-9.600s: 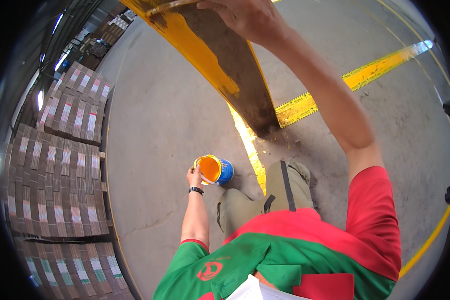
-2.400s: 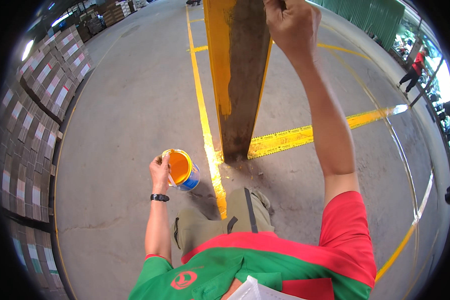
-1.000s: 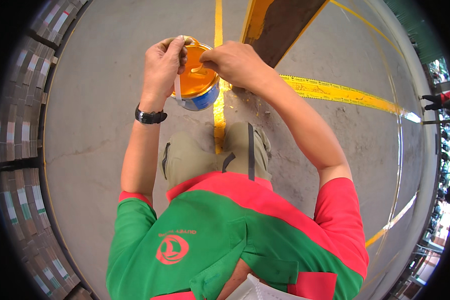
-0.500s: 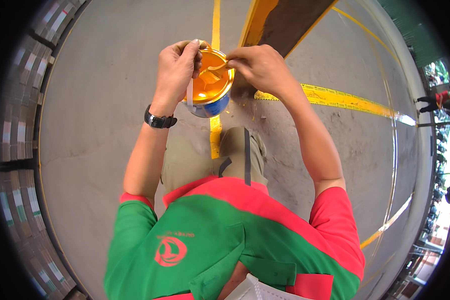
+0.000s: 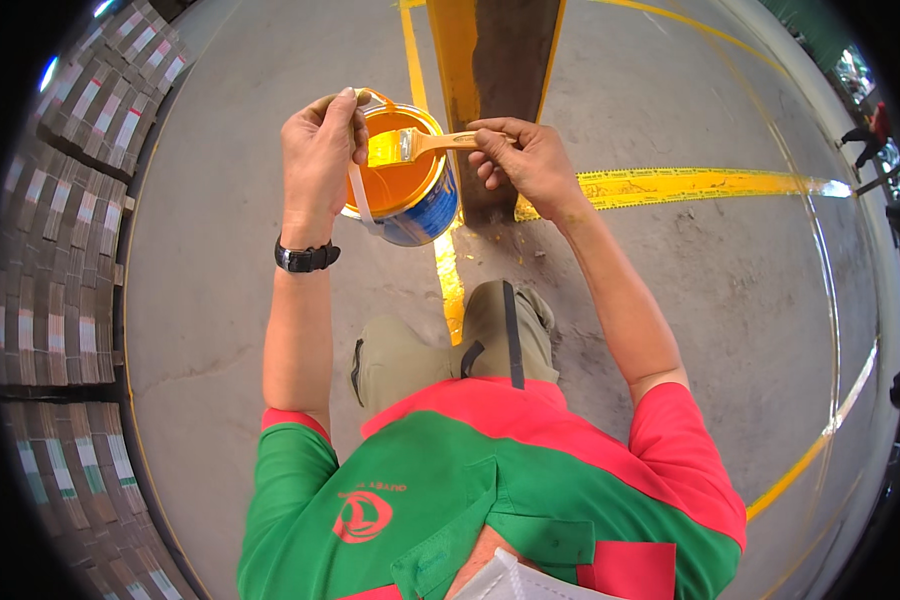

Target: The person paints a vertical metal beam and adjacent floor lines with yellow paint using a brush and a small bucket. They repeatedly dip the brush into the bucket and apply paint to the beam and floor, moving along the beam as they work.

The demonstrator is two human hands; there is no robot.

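Grey floor (image 5: 230,300) w/ yellow lines (image 5: 449,290); L hand (image 5: 317,150) grips bucket (image 5: 425,218) by handle (image 5: 359,193), R hand (image 5: 530,165) holds brush (image 5: 430,142) over paint (image 5: 400,185).

Gripping a blue bucket (image 5: 425,220) by its handle (image 5: 360,192) with left hand (image 5: 317,145), pinching a yellow-loaded brush (image 5: 428,143) over it with right hand (image 5: 528,165), kinda near a part-yellow post (image 5: 515,80).

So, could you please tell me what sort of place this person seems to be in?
Probably a warehouse or factory floor: tall stacks of brown bundles line the left side, and yellow lines mark out the broad grey floor.
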